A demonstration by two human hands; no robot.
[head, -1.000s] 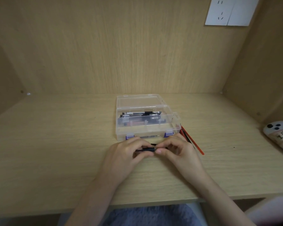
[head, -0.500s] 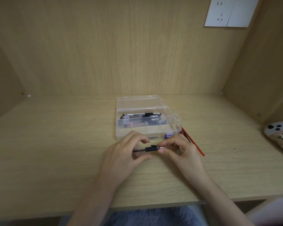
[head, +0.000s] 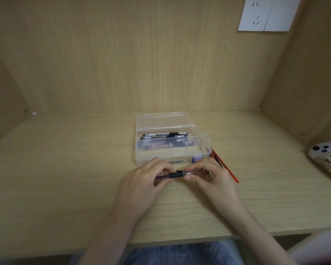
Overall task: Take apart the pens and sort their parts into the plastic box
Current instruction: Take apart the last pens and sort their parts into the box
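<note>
A black pen (head: 173, 176) lies level between both hands, just in front of the clear plastic box (head: 172, 155). My left hand (head: 145, 180) grips the pen's barrel and black grip section. My right hand (head: 208, 175) pinches the metal tip end with thumb and forefinger. The box stands open with its lid folded back; several black pens (head: 165, 135) and loose parts lie in its compartments. Beside the box's right end, red and black pens (head: 225, 167) rest on the desk.
The wooden desk (head: 65, 169) sits in an alcove with wooden walls behind and on both sides. A white controller-like object (head: 327, 159) lies at the far right edge. A white wall socket (head: 268, 14) is mounted top right.
The hands have drawn slightly apart along the pen, so its black grip and metal tip show between them. The view has shifted a little.
</note>
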